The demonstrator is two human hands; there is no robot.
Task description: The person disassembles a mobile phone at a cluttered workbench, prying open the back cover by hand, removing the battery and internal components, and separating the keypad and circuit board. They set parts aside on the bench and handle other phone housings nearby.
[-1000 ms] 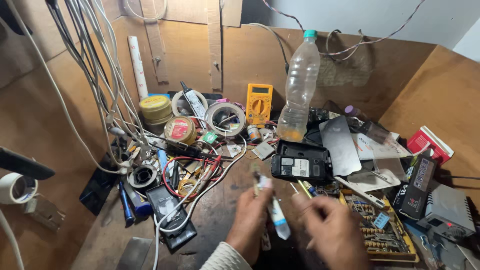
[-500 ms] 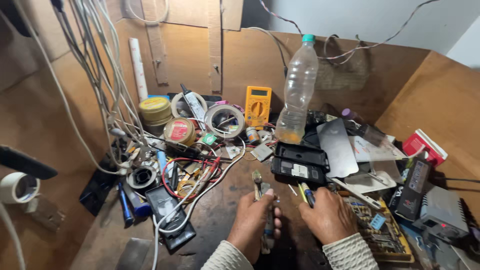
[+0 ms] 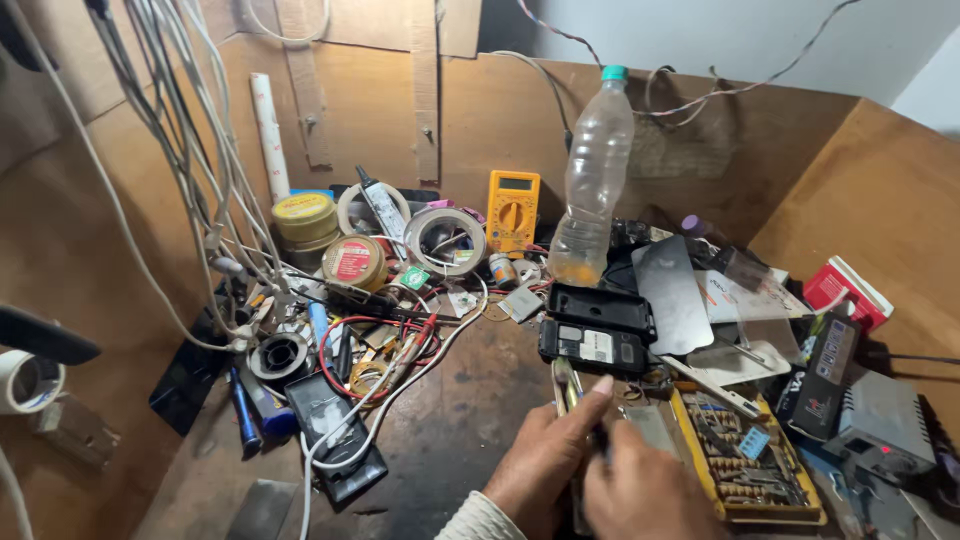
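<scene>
**Inspector:** Tweezers (image 3: 564, 385), or a thin metal tool much like them, stood upright at the near middle of the counter (image 3: 470, 400). The left hand (image 3: 545, 465) was closed around the lower part. Only the upper end showed above the forefinger.

**Clerk:** And the right hand (image 3: 645, 495)?

**Inspector:** It was curled and pressed against the left. I could not tell whether it gripped the tool or something else, because the fingers hid it. In my judgement the low, two-handed hold served to steady the tool, leaving the tip free.

**Clerk:** What lay around?

**Inspector:** An opened black phone (image 3: 592, 345) lay just beyond the tip, with its back cover (image 3: 600, 308) touching it on the far side. A yellow bit tray (image 3: 745, 460) sat just beside the right hand, probably kept within reach. A grey metal plate (image 3: 672, 295) leaned to the right of the phone.

**Clerk:** Any obstructions?

**Inspector:** Red and white leads (image 3: 400, 360) trailed across the counter to the left, near the left hand but apart from it. A bottle (image 3: 592, 190) stood upright behind the phone, and I judged it easily toppled by a reach to the rear. A yellow multimeter (image 3: 512, 210) and a tape roll (image 3: 445, 235) stood further back, well apart from the hands.
</scene>
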